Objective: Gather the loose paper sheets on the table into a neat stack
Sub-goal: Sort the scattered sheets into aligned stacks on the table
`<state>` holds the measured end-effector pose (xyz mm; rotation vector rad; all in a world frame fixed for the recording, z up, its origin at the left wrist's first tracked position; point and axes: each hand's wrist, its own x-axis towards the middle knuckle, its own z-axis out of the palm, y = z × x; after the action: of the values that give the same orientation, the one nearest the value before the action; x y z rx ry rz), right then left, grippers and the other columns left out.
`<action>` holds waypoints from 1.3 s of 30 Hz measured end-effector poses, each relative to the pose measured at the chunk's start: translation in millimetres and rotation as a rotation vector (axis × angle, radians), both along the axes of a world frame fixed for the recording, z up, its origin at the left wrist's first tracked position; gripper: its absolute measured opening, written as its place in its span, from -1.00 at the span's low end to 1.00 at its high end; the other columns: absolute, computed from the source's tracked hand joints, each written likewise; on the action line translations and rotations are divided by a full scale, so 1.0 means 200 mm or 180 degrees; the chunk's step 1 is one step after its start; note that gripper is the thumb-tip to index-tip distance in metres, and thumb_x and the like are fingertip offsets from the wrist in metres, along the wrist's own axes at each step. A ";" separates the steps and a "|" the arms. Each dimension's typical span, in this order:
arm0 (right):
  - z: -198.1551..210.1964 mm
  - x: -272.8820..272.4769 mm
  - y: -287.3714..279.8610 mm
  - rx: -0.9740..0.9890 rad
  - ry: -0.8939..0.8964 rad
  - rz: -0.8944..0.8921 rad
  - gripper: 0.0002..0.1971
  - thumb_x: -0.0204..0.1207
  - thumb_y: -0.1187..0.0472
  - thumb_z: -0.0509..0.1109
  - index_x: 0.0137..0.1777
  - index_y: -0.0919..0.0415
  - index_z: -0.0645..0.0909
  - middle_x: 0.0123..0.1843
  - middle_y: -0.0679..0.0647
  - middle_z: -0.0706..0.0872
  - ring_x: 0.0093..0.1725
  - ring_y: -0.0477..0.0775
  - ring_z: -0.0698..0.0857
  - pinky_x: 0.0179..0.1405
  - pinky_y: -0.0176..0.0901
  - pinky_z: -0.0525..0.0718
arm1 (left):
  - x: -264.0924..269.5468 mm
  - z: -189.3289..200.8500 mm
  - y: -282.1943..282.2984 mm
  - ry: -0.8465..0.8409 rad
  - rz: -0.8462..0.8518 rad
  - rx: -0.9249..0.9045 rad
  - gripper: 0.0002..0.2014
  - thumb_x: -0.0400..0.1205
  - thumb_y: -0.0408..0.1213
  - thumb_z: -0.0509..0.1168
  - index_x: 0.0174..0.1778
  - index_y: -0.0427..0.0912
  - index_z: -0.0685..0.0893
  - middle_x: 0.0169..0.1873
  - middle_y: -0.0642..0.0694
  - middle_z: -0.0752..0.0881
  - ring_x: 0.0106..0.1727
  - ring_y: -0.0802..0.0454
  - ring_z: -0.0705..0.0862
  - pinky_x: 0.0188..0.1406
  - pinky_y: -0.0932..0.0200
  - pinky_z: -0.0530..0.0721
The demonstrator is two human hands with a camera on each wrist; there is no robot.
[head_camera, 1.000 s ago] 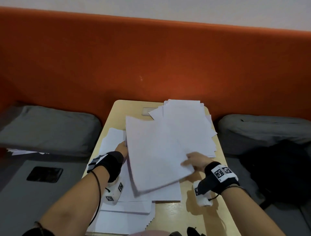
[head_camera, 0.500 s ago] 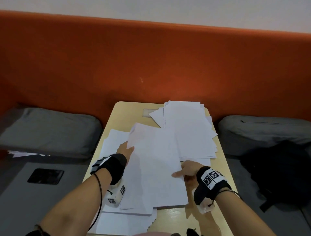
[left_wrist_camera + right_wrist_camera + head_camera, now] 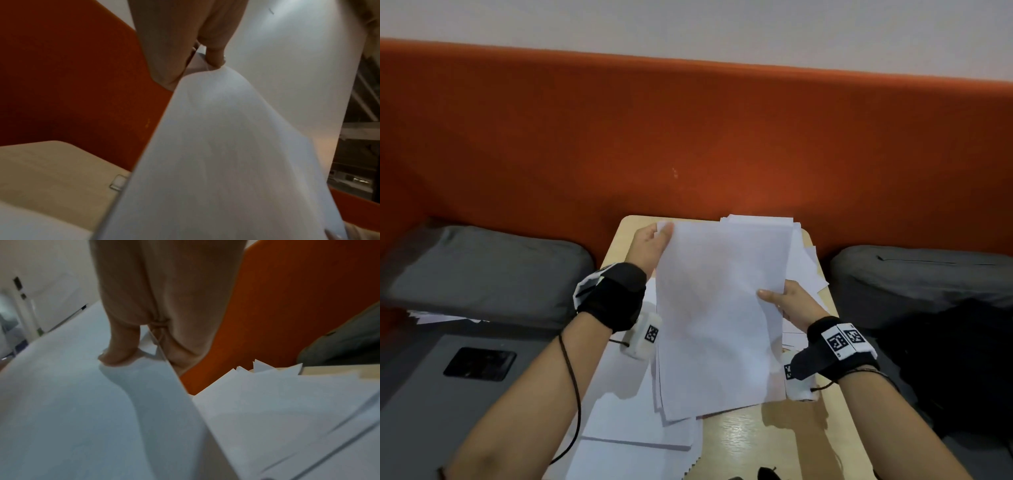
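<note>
Sheets (image 3: 717, 308) above table (image 3: 784, 442)

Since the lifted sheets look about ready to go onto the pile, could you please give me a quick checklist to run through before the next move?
1. Left hand holds the lifted sheets at the far left corner: ok.
2. Right hand pinches their right edge, thumb on top: ok.
3. Edges of the lifted sheets lined up: not ok, lower corners fan out.
4. Pile at the far right of the table is squared: not ok, corners stick out.
5. All loose paper gathered: not ok, sheets remain at the near left.
6. Number of sheets held: cannot tell.
</note>
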<state>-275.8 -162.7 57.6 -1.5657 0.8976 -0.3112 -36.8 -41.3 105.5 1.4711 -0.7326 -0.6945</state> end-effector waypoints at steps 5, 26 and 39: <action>0.05 0.00 -0.02 0.0083 -0.0482 -0.0343 -0.78 0.55 0.27 0.36 0.18 0.23 0.63 0.19 0.23 0.74 0.16 0.24 0.72 0.27 0.16 0.61 | -0.03 0.03 -0.03 0.0013 -0.0060 -0.0131 -0.71 0.68 -0.14 0.19 0.01 -0.31 0.65 -0.12 -0.18 0.74 -0.15 -0.09 0.70 -0.11 0.08 0.63; 0.08 -0.07 -0.06 0.0435 -0.1199 -0.0337 -0.10 -0.18 -0.35 0.67 0.14 0.16 0.66 0.05 0.06 0.82 0.04 0.07 0.79 -0.03 -0.17 0.76 | 0.01 0.13 -0.06 0.1171 -0.0556 -0.0066 -0.84 0.68 -0.31 0.18 -0.11 -0.22 0.66 -0.44 0.06 0.79 -0.46 0.21 0.68 -0.45 0.39 0.67; 0.49 -0.05 -0.01 -0.0839 -0.1717 -0.0970 -0.83 0.58 0.23 0.30 0.07 0.28 0.64 -0.25 -0.21 0.81 -0.21 -0.23 0.77 -0.25 -0.39 0.67 | -0.16 0.31 -0.10 -0.0335 -0.0232 -0.1317 -0.82 0.69 -0.46 0.12 0.06 -0.14 0.56 -0.23 0.23 0.78 -0.20 0.35 0.68 -0.15 0.36 0.66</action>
<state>-286.4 -163.7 156.4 -1.4668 0.6797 -1.0514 -69.3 -61.2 166.7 1.1112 -0.9523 -0.4859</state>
